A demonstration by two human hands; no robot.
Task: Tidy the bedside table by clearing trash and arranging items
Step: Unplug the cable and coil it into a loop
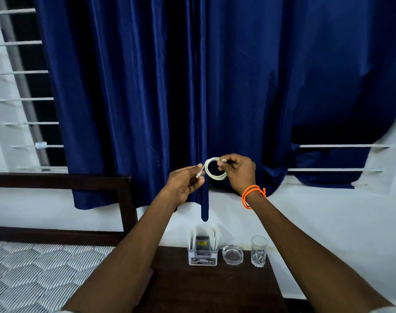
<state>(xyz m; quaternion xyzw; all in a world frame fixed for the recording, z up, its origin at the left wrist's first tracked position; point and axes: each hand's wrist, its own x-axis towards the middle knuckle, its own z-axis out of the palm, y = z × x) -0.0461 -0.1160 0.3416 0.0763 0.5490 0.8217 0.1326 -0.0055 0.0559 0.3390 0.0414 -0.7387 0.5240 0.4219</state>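
Hands (211, 175): both gripping coiled cable (215, 170) | holder (202, 254): seemingly sachets | glass (259, 251): empty

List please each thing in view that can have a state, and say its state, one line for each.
white cable: coiled in a loop, held up by both hands
left hand: pinching one cable end
right hand: gripping the coil
glass: upright, looks empty
ashtray: looks empty
holder: upright, filled with sachets
curtain: drawn over most of the window

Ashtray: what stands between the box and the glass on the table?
Only the ashtray stands between the box and the glass, as the head view shows; each stands apart.
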